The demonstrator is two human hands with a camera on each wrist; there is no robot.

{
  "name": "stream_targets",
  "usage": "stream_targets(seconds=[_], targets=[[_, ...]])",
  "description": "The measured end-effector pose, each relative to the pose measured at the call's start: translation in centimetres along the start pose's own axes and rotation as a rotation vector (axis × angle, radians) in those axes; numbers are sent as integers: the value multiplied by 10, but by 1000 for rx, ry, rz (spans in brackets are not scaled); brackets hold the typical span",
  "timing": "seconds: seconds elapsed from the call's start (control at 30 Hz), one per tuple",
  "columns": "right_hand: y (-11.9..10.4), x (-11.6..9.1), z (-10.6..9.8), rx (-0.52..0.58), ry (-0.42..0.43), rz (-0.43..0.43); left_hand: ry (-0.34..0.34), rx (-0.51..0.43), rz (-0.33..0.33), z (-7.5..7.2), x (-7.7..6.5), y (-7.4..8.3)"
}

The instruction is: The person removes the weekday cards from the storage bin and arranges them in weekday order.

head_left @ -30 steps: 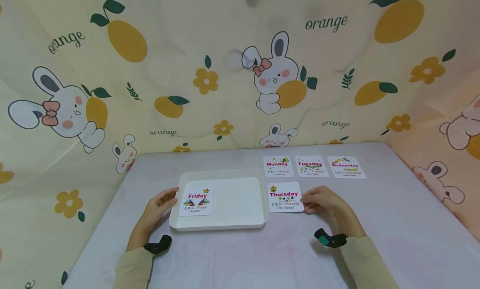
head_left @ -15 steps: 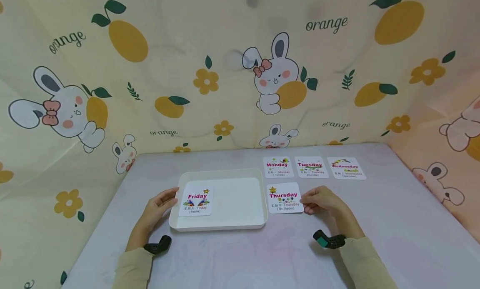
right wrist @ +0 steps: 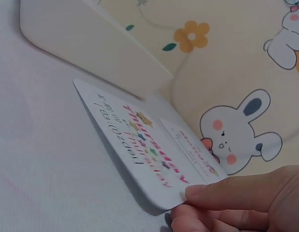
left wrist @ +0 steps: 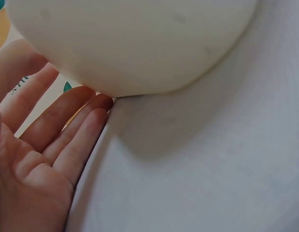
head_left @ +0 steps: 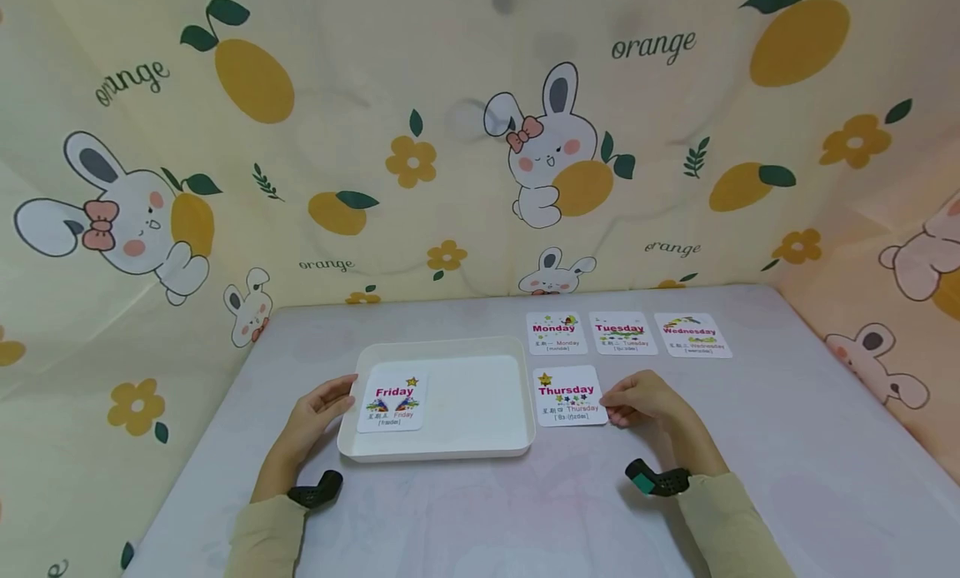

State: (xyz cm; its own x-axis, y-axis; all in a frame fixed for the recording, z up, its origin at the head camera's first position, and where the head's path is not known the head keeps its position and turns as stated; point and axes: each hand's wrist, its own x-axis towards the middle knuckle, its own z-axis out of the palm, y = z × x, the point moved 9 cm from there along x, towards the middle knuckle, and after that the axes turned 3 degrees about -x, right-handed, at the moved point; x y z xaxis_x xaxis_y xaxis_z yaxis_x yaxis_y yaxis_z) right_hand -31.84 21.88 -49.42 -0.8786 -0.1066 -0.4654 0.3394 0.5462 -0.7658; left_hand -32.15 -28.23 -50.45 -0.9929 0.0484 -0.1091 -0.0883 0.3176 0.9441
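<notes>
My right hand (head_left: 647, 401) pinches the right edge of the white Thursday card (head_left: 567, 396), thumb on top and fingers beneath. In the right wrist view that card (right wrist: 135, 145) has its gripped edge lifted slightly off the table. My left hand (head_left: 315, 420) touches the left side of a white tray (head_left: 480, 411). Seen from the left wrist, fairly straight fingers (left wrist: 62, 118) meet the tray's outer wall (left wrist: 135, 48). Inside the tray, at its left end, lies the Friday card (head_left: 393, 401).
Behind the Thursday card, a row holds the Monday card (head_left: 556, 334), the Tuesday card (head_left: 623, 334) and the Wednesday card (head_left: 693, 336). A pale cloth covers the table (head_left: 465, 520). A printed curtain (head_left: 450, 78) with rabbits and oranges stands behind it.
</notes>
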Motion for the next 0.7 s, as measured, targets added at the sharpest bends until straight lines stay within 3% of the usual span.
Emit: stream_targets(seconds=[0.23,0.53,0.7], targets=[[1,1,-2,5,7,3,1,-8,-5,1,-1,3],[-26,-6,6,-16,-25,-156,8,-12,-9,-1,1,-2],[-37,-7,17,15,-50,-192,7,-15,-7,-1,2,-1]])
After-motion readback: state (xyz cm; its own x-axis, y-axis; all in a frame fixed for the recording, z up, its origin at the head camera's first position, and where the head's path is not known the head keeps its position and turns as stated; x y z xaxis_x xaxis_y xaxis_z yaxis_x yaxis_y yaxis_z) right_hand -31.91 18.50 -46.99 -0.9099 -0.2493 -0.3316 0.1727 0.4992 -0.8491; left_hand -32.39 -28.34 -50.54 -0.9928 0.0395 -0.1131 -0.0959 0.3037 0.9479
